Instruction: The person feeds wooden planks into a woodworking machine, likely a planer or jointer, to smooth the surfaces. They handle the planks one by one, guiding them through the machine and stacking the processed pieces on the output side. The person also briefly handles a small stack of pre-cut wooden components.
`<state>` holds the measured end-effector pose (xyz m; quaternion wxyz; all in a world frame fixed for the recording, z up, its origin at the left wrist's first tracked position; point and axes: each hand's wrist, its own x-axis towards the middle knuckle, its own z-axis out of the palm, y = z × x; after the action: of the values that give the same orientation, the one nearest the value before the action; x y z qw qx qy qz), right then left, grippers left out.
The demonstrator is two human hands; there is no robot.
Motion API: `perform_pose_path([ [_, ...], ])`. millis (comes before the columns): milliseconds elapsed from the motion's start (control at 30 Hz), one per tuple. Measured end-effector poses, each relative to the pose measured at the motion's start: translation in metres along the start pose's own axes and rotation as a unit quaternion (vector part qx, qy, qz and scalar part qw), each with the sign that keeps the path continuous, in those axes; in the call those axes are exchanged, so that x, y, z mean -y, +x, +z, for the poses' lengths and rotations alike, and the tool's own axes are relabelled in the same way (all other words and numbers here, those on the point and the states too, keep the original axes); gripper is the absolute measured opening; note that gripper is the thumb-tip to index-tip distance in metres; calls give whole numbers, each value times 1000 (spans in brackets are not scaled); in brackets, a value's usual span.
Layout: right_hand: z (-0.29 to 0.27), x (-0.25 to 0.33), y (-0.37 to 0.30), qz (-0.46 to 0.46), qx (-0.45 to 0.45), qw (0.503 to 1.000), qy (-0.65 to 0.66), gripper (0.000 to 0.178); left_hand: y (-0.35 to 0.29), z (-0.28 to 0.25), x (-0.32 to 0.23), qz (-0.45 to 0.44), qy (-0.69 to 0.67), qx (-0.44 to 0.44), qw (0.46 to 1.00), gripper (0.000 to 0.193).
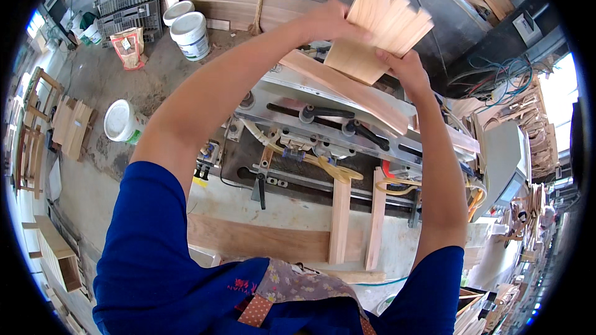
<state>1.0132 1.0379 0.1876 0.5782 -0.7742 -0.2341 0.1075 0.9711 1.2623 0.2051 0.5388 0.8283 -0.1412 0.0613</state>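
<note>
Both my hands hold a stack of pale wooden boards (388, 22) up over the far side of a machine. The far ends of the boards are jagged and slightly blurred. My left hand (338, 22) grips the left edge of the stack, its fingertips partly hidden. At the lower right edge, my right hand (406, 71) is closed on the same boards. Just below them a long wooden board (347, 90) lies along the machine's metal rail (298, 115), which carries black clamp levers (332, 112).
Wooden strips (339, 220) and a wide plank (254, 236) lie close to my body. White buckets (189, 36), a paper sack (128, 48) and a brush (257, 12) stand at the far left. Hoses and cables (506, 84) hang at the right, near a grey machine cabinet (500, 164).
</note>
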Motion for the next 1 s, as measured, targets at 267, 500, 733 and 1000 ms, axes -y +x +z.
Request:
perform_pose_path([
  [267, 26, -26, 15, 12, 16, 999, -43, 32, -8, 2, 82, -73, -28, 51, 996, 47],
  [500, 35, -6, 16, 3, 33, 999, -39, 30, -12, -16, 65, -93, 13, 77, 993, 54],
  [733, 41, -23, 12, 0, 9, 997, -73, 32, -15, -9, 86, -92, 24, 37, 995, 46],
  [1000, 40, -15, 11, 3, 11, 997, -73, 34, -25, 3, 60, -84, -175, -11, 981, 54],
])
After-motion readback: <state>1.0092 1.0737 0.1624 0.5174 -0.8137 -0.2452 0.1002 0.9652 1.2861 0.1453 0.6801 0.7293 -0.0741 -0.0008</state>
